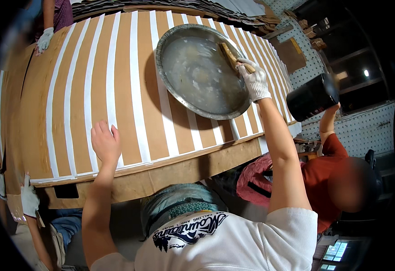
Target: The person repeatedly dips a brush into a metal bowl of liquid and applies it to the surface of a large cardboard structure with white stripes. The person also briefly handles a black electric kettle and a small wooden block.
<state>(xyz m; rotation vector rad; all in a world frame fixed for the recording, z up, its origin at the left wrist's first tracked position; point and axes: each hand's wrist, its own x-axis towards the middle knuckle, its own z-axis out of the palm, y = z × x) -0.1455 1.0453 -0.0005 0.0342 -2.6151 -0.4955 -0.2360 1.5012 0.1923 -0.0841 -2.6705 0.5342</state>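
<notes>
My right hand (254, 80), in a white knit glove, is closed around the wooden handle of a brush (228, 55). It holds the brush over the right side of a wide metal basin (162, 80) of cloudy, greyish liquid. The lower part of the brush is hard to tell apart from the liquid. Bare and palm down, my left hand (105, 142) lies with stretched fingers on the brown sheets (126, 86), near their front edge. White strips (136, 90) run between the brown bands, and the basin stands on top of them.
A person in a red shirt (324, 178) on the right holds up a black container (312, 97). Gloved hands of other people show at the far left (45, 40) and near left (29, 198). Stacked sheets (197, 7) lie behind the table.
</notes>
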